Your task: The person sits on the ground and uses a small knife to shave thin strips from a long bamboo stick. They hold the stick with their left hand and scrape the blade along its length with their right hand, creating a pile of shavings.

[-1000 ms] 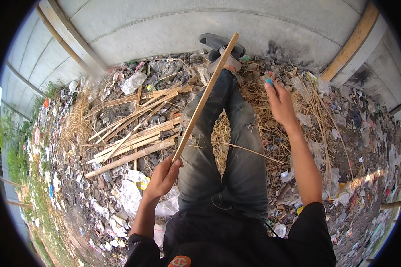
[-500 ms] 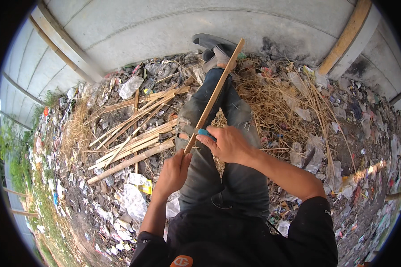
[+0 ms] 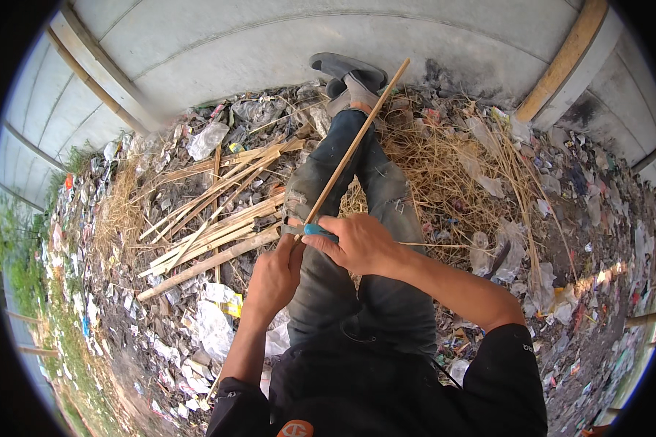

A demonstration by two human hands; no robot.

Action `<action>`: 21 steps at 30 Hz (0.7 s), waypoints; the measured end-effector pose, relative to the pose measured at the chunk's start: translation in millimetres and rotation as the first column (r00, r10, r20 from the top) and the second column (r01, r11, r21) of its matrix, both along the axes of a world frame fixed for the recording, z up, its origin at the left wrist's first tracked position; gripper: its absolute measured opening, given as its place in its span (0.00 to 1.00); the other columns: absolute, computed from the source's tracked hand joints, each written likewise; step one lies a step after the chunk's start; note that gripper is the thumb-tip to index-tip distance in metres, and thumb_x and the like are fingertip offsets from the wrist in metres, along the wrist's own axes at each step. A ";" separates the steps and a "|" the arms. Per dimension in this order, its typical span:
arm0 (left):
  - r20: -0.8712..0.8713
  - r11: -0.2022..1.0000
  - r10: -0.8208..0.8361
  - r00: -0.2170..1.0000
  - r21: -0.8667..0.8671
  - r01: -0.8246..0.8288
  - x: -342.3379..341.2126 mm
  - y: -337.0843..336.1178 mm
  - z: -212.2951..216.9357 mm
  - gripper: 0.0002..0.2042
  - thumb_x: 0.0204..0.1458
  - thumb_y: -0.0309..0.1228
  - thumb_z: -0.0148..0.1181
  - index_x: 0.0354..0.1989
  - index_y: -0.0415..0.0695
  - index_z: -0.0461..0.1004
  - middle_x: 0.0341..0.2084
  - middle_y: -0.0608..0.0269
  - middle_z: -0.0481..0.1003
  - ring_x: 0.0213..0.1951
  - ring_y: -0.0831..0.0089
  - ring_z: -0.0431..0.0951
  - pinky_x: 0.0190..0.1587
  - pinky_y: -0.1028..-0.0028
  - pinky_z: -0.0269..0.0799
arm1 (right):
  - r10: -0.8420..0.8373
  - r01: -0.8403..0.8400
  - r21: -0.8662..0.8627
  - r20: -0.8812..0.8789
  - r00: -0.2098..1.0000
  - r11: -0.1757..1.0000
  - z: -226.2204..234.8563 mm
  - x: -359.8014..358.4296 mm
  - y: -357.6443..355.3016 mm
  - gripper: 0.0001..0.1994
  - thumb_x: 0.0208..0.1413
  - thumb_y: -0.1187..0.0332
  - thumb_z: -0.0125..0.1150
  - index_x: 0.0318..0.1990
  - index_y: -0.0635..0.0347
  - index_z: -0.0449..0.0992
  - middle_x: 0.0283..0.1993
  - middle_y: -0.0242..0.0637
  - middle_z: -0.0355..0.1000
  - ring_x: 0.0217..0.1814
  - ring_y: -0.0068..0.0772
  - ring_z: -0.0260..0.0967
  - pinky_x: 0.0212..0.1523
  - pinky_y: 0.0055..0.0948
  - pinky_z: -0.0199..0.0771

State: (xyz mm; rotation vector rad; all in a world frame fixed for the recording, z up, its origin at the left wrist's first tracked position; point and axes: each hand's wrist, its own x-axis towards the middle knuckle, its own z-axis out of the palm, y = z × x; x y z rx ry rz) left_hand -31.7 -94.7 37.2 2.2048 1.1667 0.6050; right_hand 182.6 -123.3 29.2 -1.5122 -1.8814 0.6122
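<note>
A long, narrow bamboo strip (image 3: 358, 137) slants over my outstretched legs, its far end up near my shoes. My left hand (image 3: 275, 271) is closed around its near end, over my left thigh. My right hand (image 3: 363, 246) grips a knife by its blue handle (image 3: 321, 232), held against the strip just beyond my left fingers. The knife's blade is small and hard to make out. A thin pale sliver (image 3: 434, 245) shows beside my right forearm.
Split bamboo pieces (image 3: 211, 237) lie in a pile left of my legs. Dry straw-like shavings (image 3: 444, 175) cover the ground to the right. Plastic scraps and litter (image 3: 215, 328) spread all round. A grey concrete wall (image 3: 306, 47) with upright posts (image 3: 561, 58) stands ahead.
My right hand and the knife have come down and left along the strip, closer to my left hand. The strip now appears narrower, turned more edge-on. A thin sliver now shows by my right forearm.
</note>
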 end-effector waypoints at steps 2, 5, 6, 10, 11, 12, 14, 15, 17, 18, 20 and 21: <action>-0.095 0.998 0.028 0.995 -0.060 -0.034 -7.3 -2.3 15.4 0.08 0.67 0.29 0.57 0.38 0.36 0.70 0.24 0.36 0.75 0.32 0.33 0.77 0.32 0.49 0.69 | -0.197 0.197 0.017 -0.010 0.980 0.980 -4.7 20.0 25.1 0.28 0.71 0.41 0.51 0.41 0.62 0.81 0.27 0.59 0.76 0.34 0.67 0.77 0.35 0.57 0.75; -0.169 0.998 -0.022 0.985 -0.059 0.012 -45.3 -27.6 8.4 0.08 0.67 0.29 0.58 0.38 0.37 0.71 0.20 0.40 0.74 0.27 0.37 0.77 0.29 0.52 0.68 | -0.706 0.692 -0.145 -0.176 0.686 0.707 -3.4 178.7 69.2 0.35 0.72 0.37 0.46 0.34 0.66 0.78 0.17 0.33 0.60 0.20 0.37 0.65 0.27 0.43 0.64; -0.200 0.998 -0.031 0.979 -0.056 0.020 -61.1 -38.7 8.5 0.08 0.67 0.29 0.58 0.38 0.37 0.72 0.19 0.41 0.74 0.26 0.38 0.77 0.28 0.52 0.68 | -0.766 0.725 -0.249 -0.236 0.598 0.643 -13.7 241.9 64.4 0.35 0.72 0.36 0.47 0.33 0.65 0.78 0.17 0.25 0.53 0.20 0.26 0.59 0.26 0.40 0.60; -0.156 0.989 0.059 0.986 -0.126 -0.079 -80.5 -41.0 -7.2 0.08 0.67 0.30 0.58 0.38 0.38 0.71 0.17 0.44 0.73 0.24 0.39 0.77 0.26 0.55 0.68 | -0.827 0.834 -0.175 -0.338 0.449 0.524 -22.5 328.9 31.0 0.31 0.71 0.36 0.50 0.26 0.54 0.69 0.20 0.24 0.55 0.21 0.21 0.51 0.27 0.35 0.54; -0.147 0.981 0.112 0.983 -0.140 -0.132 -78.8 -39.2 -15.6 0.10 0.68 0.32 0.57 0.38 0.37 0.71 0.17 0.44 0.72 0.24 0.40 0.76 0.28 0.55 0.67 | -0.772 0.770 -0.147 -0.291 0.566 0.620 -21.7 308.0 23.9 0.31 0.71 0.36 0.50 0.26 0.54 0.68 0.21 0.25 0.56 0.22 0.21 0.52 0.27 0.34 0.55; -0.102 0.977 0.144 0.984 -0.145 -0.158 -72.2 -38.3 -19.3 0.12 0.70 0.35 0.54 0.38 0.37 0.72 0.17 0.46 0.72 0.23 0.45 0.75 0.28 0.57 0.67 | -0.701 0.696 -0.122 -0.245 0.670 0.708 -18.4 277.2 19.2 0.31 0.71 0.36 0.50 0.25 0.54 0.67 0.22 0.25 0.57 0.22 0.21 0.53 0.27 0.33 0.56; -0.014 0.975 0.152 0.988 -0.163 -0.152 -55.4 -28.7 -20.8 0.15 0.72 0.37 0.51 0.39 0.36 0.73 0.17 0.46 0.72 0.22 0.45 0.75 0.28 0.58 0.67 | -0.417 0.418 -0.010 -0.116 0.902 0.908 -40.0 217.0 12.2 0.28 0.65 0.40 0.63 0.30 0.59 0.73 0.23 0.26 0.60 0.25 0.24 0.59 0.28 0.33 0.59; 0.036 0.973 0.156 0.987 -0.176 -0.147 -53.1 -26.0 -24.0 0.15 0.72 0.37 0.51 0.38 0.36 0.72 0.18 0.44 0.72 0.23 0.41 0.76 0.28 0.56 0.67 | -0.303 0.295 -0.167 -0.020 0.953 0.941 -39.3 176.3 3.1 0.26 0.60 0.42 0.70 0.35 0.60 0.76 0.25 0.33 0.68 0.26 0.30 0.66 0.30 0.36 0.65; 0.117 0.963 0.175 0.978 -0.227 -0.145 -45.9 -19.6 -25.4 0.20 0.75 0.42 0.46 0.44 0.36 0.77 0.16 0.56 0.68 0.20 0.60 0.72 0.27 0.63 0.64 | -0.088 0.130 -0.205 0.203 0.975 0.970 -62.2 119.7 -23.9 0.24 0.58 0.44 0.72 0.41 0.58 0.78 0.31 0.46 0.80 0.33 0.49 0.79 0.37 0.47 0.76; 0.124 0.947 0.200 0.972 -0.280 -0.159 -40.2 -17.1 -22.9 0.21 0.75 0.43 0.46 0.46 0.36 0.78 0.16 0.59 0.68 0.20 0.66 0.70 0.26 0.65 0.64 | 0.034 0.079 -0.293 0.363 0.931 0.953 -66.9 101.5 -36.5 0.23 0.57 0.45 0.72 0.42 0.57 0.78 0.32 0.49 0.82 0.35 0.55 0.81 0.40 0.50 0.78; 0.148 0.910 0.220 0.964 -0.388 -0.148 -31.6 -15.0 -15.8 0.23 0.76 0.44 0.46 0.55 0.36 0.80 0.18 0.73 0.64 0.24 0.84 0.63 0.27 0.75 0.61 | 0.108 -0.025 -0.208 0.397 0.911 0.978 -101.9 95.2 -51.6 0.14 0.58 0.56 0.70 0.42 0.56 0.78 0.27 0.46 0.80 0.32 0.58 0.80 0.37 0.53 0.77; 0.184 0.913 0.219 0.958 -0.385 -0.135 -30.3 -14.5 -17.1 0.22 0.75 0.43 0.48 0.57 0.36 0.80 0.19 0.74 0.64 0.24 0.84 0.64 0.27 0.76 0.61 | 0.115 -0.057 -0.139 0.454 0.884 0.989 -118.3 102.0 -54.9 0.11 0.59 0.61 0.68 0.42 0.57 0.78 0.26 0.46 0.79 0.32 0.58 0.79 0.36 0.53 0.76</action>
